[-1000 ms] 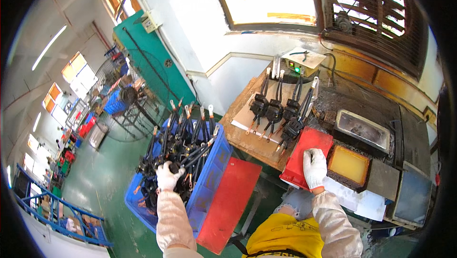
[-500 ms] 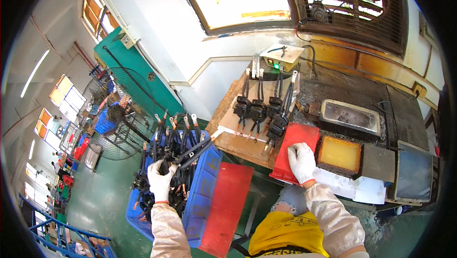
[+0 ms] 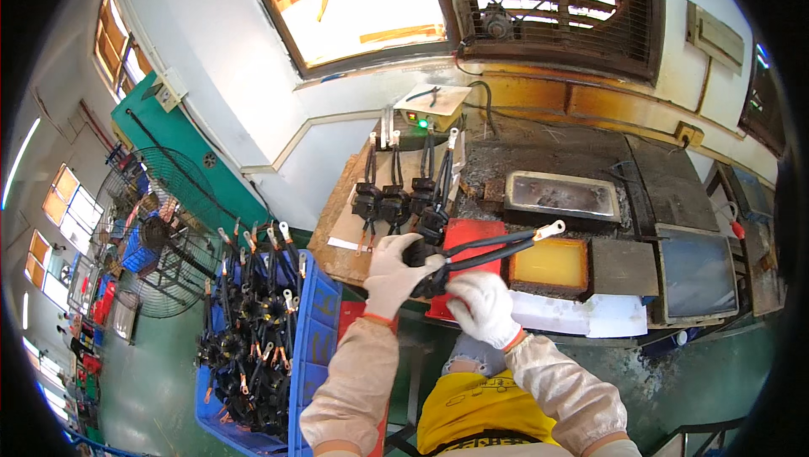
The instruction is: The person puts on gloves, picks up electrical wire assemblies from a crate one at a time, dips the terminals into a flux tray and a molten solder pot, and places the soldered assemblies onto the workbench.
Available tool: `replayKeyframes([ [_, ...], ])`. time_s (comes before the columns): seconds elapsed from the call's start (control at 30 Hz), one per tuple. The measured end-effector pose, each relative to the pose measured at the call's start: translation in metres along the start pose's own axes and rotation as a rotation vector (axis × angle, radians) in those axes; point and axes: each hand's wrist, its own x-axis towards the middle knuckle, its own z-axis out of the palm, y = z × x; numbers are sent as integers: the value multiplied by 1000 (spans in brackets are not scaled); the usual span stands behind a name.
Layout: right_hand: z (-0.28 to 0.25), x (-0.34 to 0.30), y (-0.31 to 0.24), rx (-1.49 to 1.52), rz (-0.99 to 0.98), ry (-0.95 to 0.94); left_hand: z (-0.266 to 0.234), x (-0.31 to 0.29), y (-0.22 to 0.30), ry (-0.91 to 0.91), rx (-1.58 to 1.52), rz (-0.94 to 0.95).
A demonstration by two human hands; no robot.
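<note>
Both my hands wear white gloves and hold one black cable assembly (image 3: 487,248) over the bench's front edge. My left hand (image 3: 393,272) grips its black connector block end. My right hand (image 3: 481,306) closes on the cables just below. The cables run to the right and end in silver ring lugs above a red pad (image 3: 472,234). Three similar black cable assemblies (image 3: 398,197) lie side by side on the wooden board (image 3: 341,246) just beyond my left hand.
A blue crate (image 3: 310,331) full of several black cable assemblies stands at my lower left. On the bench sit a yellow tray (image 3: 549,263), a metal tray (image 3: 563,196), dark plates and a small control box (image 3: 430,106) with a green light. A standing fan (image 3: 156,238) is at left.
My left hand lifted a cable assembly out of the blue crate and brought it to the bench. My right hand left the red pad and took hold of the cables.
</note>
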Motion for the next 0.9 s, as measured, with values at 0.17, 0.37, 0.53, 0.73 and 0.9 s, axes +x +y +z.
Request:
replayKeyframes([
  [0.17,-5,23,30,-305,126,50,50,13,11,-162,60,-125],
  [0.37,-3,28,59,-300,79,-83,57,8,21,-208,283,-49],
  [0.53,-7,38,57,-411,22,-300,63,-11,-44,-161,-2,141],
  [0.73,-9,38,63,-568,47,-345,68,-42,-66,-379,183,-33],
  [0.9,-6,48,62,-459,155,-442,75,-45,-52,-306,161,-80],
])
